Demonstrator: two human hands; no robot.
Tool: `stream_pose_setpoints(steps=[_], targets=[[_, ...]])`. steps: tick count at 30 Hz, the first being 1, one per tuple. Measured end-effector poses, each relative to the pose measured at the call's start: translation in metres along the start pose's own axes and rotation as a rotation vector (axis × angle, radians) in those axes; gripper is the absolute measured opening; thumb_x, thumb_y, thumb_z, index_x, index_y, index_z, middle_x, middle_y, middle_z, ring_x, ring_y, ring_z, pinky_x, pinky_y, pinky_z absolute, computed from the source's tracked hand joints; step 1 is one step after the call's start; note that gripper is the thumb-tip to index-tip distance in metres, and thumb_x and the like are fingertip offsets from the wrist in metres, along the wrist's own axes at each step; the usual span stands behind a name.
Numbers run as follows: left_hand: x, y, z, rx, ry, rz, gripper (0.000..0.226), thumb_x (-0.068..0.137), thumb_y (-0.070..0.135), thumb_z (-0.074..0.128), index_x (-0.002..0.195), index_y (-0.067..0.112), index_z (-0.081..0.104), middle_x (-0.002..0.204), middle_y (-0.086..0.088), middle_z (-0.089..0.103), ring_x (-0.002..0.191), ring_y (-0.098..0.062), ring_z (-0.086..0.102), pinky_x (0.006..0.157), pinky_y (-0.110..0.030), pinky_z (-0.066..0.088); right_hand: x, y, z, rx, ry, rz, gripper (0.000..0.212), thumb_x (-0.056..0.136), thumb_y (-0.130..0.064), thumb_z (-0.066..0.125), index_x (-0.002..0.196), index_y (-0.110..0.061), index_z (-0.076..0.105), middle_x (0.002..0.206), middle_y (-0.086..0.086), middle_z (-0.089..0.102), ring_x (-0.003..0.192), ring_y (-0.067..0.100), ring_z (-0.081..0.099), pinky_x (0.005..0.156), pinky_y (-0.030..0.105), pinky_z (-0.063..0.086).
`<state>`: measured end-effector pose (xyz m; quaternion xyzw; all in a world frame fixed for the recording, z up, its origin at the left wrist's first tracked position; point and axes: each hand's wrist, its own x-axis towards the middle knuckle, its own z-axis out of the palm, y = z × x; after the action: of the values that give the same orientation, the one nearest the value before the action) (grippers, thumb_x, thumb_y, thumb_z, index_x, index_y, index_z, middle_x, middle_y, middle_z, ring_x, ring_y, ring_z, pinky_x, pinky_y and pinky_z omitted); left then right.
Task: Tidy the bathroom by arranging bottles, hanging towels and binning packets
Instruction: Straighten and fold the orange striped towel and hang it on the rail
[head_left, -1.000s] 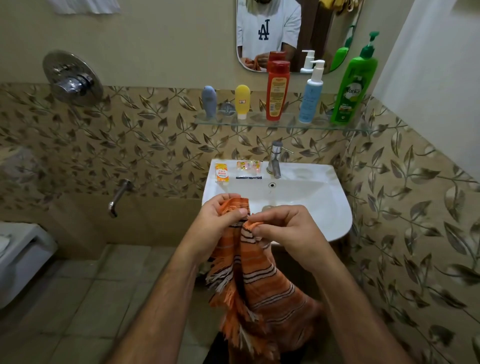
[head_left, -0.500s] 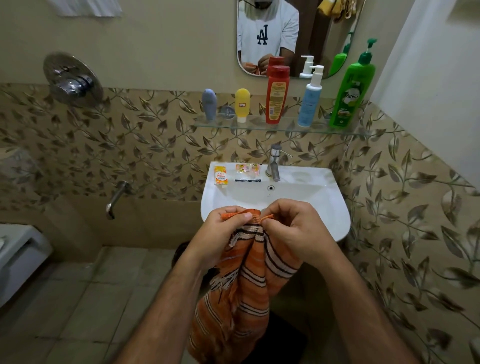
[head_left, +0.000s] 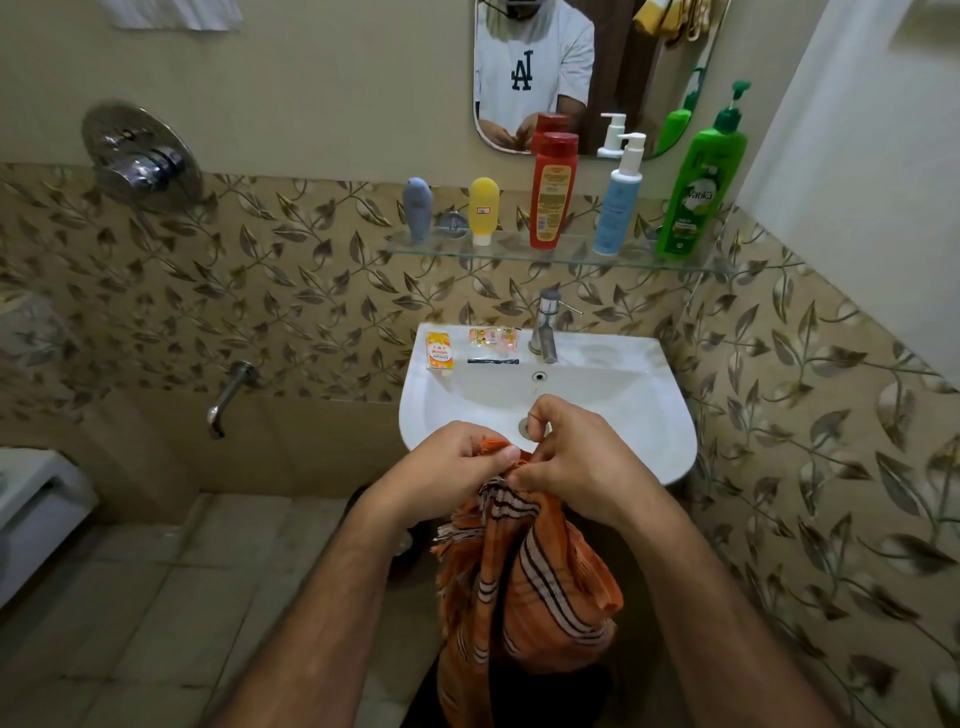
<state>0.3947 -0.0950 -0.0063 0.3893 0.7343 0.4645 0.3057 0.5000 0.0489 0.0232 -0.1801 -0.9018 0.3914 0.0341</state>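
we are on the towel step. our left hand (head_left: 457, 462) and right hand (head_left: 576, 457) are close together in front of the sink (head_left: 649, 415), both pinching the top edge of the orange striped towel (head_left: 524, 571). each grip is closed tight on the cloth: the left thumb and fingers are clamped over a bunched orange corner, and the right fingers are curled round the edge just beside it, with the knuckles nearly touching. the rest of the towel hangs down below our hands in a loose, crumpled fall, clear of the basin, and its lower end runs out of view.

the bottles look dealt with already: the grey tube (head_left: 417, 208), yellow tube (head_left: 483, 208), red bottle (head_left: 554, 192), white pump bottle (head_left: 618, 202) and green pump bottle (head_left: 696, 182) stand upright in a row on the glass shelf (head_left: 519, 254). the packets are not yet binned: an orange packet (head_left: 439, 351) and a clear strip of sachets (head_left: 493, 344) lie on the back ledge of the sink, left of the tap (head_left: 544, 327).

as we judge it, the next move calls for drawing our hands apart along the edge so the towel opens flat, then carrying it to a rail or hook. no rail shows in this view, so we would have to turn to find one. the cloth is limp and fringed, so we would keep both pinches firm while spreading it.
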Motion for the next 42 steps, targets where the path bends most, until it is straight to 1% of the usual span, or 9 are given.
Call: stream_pose_setpoints(steps=[5, 12, 18, 21, 26, 30, 34, 38, 42], targets=[[0.000, 0.002, -0.003, 0.042, -0.042, 0.016, 0.030, 0.102, 0.033, 0.054, 0.082, 0.020, 0.073, 0.062, 0.014, 0.058, 0.058, -0.002, 0.048, 0.060, -0.021, 0.037, -0.004, -0.003, 0.002, -0.027, 0.055, 0.019, 0.039, 0.072, -0.023, 0.082, 0.083, -0.023, 0.045, 0.071, -0.001, 0.070, 0.067, 0.016, 0.065, 0.053, 0.028, 0.044], [-0.002, 0.003, -0.007, -0.029, -0.108, 0.095, 0.051, 0.082, 0.050, 0.069, 0.087, -0.001, 0.068, 0.077, -0.026, 0.057, 0.072, -0.024, 0.050, 0.069, -0.038, 0.038, -0.006, -0.005, -0.001, 0.007, 0.068, 0.014, 0.034, 0.076, -0.020, 0.075, 0.081, -0.023, 0.042, 0.071, 0.001, 0.069, 0.062, 0.018, 0.061, 0.053, 0.034, 0.047], [-0.003, -0.002, -0.011, -0.121, -0.039, 0.111, 0.024, 0.097, 0.028, 0.059, 0.097, 0.008, 0.073, 0.094, -0.016, 0.072, 0.094, -0.038, 0.066, 0.087, -0.048, 0.051, -0.010, -0.003, -0.009, 0.218, -0.042, -0.085, 0.036, 0.077, -0.017, 0.082, 0.083, -0.023, 0.047, 0.067, 0.002, 0.073, 0.056, 0.015, 0.064, 0.055, 0.036, 0.052], [0.003, 0.000, -0.002, -0.049, 0.065, 0.143, 0.022, 0.101, 0.025, 0.055, 0.095, 0.013, 0.072, 0.091, -0.006, 0.074, 0.090, -0.024, 0.069, 0.082, -0.035, 0.053, -0.008, -0.003, -0.004, 0.139, 0.098, -0.109, 0.036, 0.078, -0.018, 0.082, 0.078, -0.025, 0.047, 0.063, 0.001, 0.069, 0.061, 0.018, 0.066, 0.061, 0.041, 0.056], [0.004, 0.002, 0.000, -0.132, 0.096, 0.101, 0.024, 0.102, 0.024, 0.054, 0.088, 0.019, 0.073, 0.076, 0.008, 0.072, 0.069, -0.001, 0.065, 0.062, -0.013, 0.047, -0.003, 0.003, 0.001, 0.140, 0.176, -0.110, 0.034, 0.082, -0.017, 0.078, 0.077, -0.027, 0.046, 0.059, -0.010, 0.065, 0.050, 0.000, 0.055, 0.051, 0.020, 0.041], [0.006, -0.001, -0.001, -0.291, 0.067, -0.041, 0.025, 0.101, 0.026, 0.055, 0.096, 0.016, 0.077, 0.095, -0.005, 0.077, 0.087, -0.016, 0.071, 0.071, -0.027, 0.053, -0.002, 0.003, 0.005, 0.053, 0.195, -0.134, 0.033, 0.082, -0.019, 0.079, 0.079, -0.030, 0.047, 0.069, -0.008, 0.070, 0.064, -0.001, 0.064, 0.055, 0.014, 0.044], [0.010, 0.000, -0.001, -0.216, 0.056, -0.076, 0.025, 0.099, 0.022, 0.056, 0.091, 0.020, 0.079, 0.093, -0.004, 0.078, 0.086, -0.013, 0.071, 0.072, -0.020, 0.049, 0.002, 0.002, 0.005, -0.105, 0.156, -0.153, 0.032, 0.082, -0.017, 0.077, 0.084, -0.027, 0.047, 0.071, -0.008, 0.068, 0.068, 0.003, 0.062, 0.055, 0.019, 0.045], [0.010, -0.002, -0.007, -0.076, -0.003, -0.033, 0.025, 0.100, 0.033, 0.056, 0.098, 0.021, 0.077, 0.104, -0.029, 0.068, 0.085, -0.030, 0.060, 0.074, -0.041, 0.044, 0.005, 0.002, 0.005, -0.099, 0.173, -0.120, 0.033, 0.080, -0.016, 0.074, 0.081, -0.027, 0.043, 0.068, -0.008, 0.064, 0.064, 0.003, 0.060, 0.050, 0.016, 0.039], [0.009, 0.002, -0.008, -0.013, -0.032, 0.073, 0.022, 0.095, 0.035, 0.063, 0.099, 0.018, 0.076, 0.093, -0.018, 0.072, 0.082, -0.033, 0.065, 0.077, -0.047, 0.051, 0.007, 0.001, 0.005, -0.102, 0.203, -0.092, 0.032, 0.080, -0.014, 0.070, 0.079, -0.028, 0.042, 0.069, -0.008, 0.062, 0.065, 0.005, 0.058, 0.050, 0.018, 0.037]])
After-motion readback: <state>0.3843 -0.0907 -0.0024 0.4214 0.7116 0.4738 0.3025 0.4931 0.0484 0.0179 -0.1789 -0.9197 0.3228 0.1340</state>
